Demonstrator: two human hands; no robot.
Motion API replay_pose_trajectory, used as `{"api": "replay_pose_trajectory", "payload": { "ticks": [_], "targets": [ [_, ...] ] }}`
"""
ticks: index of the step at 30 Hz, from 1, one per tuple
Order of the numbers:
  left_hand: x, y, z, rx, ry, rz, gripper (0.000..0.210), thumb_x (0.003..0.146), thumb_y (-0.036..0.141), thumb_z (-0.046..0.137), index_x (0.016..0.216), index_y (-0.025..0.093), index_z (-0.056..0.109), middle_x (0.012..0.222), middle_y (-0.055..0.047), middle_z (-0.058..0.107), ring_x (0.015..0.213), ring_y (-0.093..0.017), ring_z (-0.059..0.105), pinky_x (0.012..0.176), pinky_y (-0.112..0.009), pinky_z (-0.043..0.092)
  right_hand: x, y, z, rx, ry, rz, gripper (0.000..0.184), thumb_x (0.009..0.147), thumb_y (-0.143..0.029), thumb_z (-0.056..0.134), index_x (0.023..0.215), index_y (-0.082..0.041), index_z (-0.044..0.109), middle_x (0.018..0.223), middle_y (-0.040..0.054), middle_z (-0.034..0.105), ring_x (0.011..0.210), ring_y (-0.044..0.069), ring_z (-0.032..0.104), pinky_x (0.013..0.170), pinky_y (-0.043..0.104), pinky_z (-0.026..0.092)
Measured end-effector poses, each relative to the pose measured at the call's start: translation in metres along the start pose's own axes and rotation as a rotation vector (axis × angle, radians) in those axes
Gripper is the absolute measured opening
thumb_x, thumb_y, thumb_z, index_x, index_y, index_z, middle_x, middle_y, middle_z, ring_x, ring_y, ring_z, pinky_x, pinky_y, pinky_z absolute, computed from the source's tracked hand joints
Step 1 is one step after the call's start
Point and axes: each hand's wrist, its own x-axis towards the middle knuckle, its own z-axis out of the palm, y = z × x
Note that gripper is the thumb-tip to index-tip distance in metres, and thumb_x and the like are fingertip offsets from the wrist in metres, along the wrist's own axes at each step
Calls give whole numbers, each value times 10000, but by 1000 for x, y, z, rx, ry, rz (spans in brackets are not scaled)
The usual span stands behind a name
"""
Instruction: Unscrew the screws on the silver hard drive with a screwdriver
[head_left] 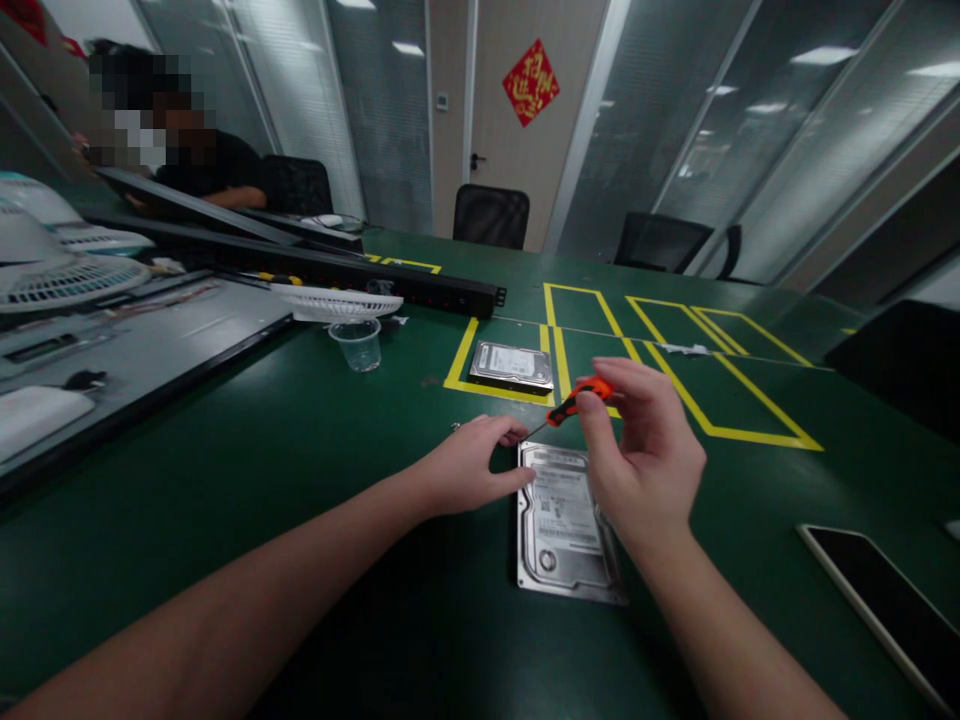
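A silver hard drive (566, 500) with a white label lies flat on the green table in front of me. My left hand (480, 460) grips its upper left edge, thumb on the top face and fingers curled near the corner. Between the thumb and fingers of my right hand (649, 450) is an orange and black screwdriver (576, 400). It slants down to the left, its thin shaft reaching the drive's upper left corner beside my left fingertips. Whether the tip sits in a screw is too small to tell.
Beyond, another hard drive (511, 366) lies inside yellow tape marks. A clear plastic cup (358, 345), a white slotted dish (337, 302) and a long black bar (420, 283) stand left. A phone (877, 590) lies right. Another person (217, 165) sits at far left.
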Motion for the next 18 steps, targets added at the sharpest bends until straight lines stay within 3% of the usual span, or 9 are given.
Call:
{"api": "replay_pose_trajectory", "payload": {
  "ticks": [5, 13, 18],
  "targets": [
    [0, -2, 1, -5, 14, 10, 463, 884, 381, 785, 1275, 175, 647, 1203, -122, 718, 1132, -299, 676, 989, -470, 547, -1, -3, -3, 14, -45, 8, 352, 995, -147, 600, 1319, -253, 688, 1318, 110, 682, 1197, 293, 698, 982, 511, 598],
    [0, 1, -1, -12, 3, -11, 457, 882, 378, 779, 1273, 180, 648, 1213, -124, 713, 1140, -299, 669, 995, -478, 547, 1, -1, 1, -39, 28, -10, 309, 935, -152, 703, 1227, -255, 694, 1168, 80, 694, 991, 239, 692, 833, 435, 601],
    [0, 1, 0, -10, 3, -5, 450, 886, 381, 778, 1263, 174, 647, 1203, -121, 715, 1129, -296, 667, 996, -476, 544, 1, -3, -3, -50, -35, -17, 322, 979, -163, 642, 1283, -254, 697, 1249, 96, 705, 1144, 275, 697, 952, 485, 592]
  ]
}}
